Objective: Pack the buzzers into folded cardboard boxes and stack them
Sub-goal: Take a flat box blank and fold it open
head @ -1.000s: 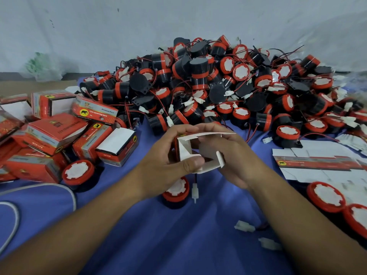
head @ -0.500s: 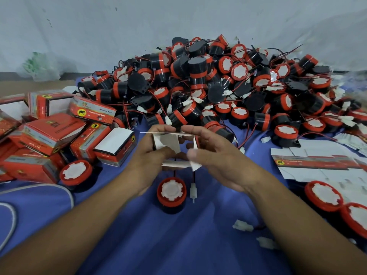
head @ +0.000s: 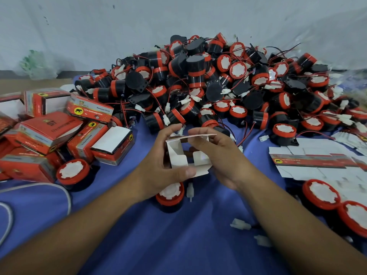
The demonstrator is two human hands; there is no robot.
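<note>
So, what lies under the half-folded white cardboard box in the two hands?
Below the box, a round black buzzer with a red-and-white cap stands on the blue cloth. The left hand covers its far edge.

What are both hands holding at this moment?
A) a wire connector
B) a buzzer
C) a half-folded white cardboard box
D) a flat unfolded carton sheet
C: the left hand grips the half-folded box at its side, and the right hand pinches its top flap.
</note>
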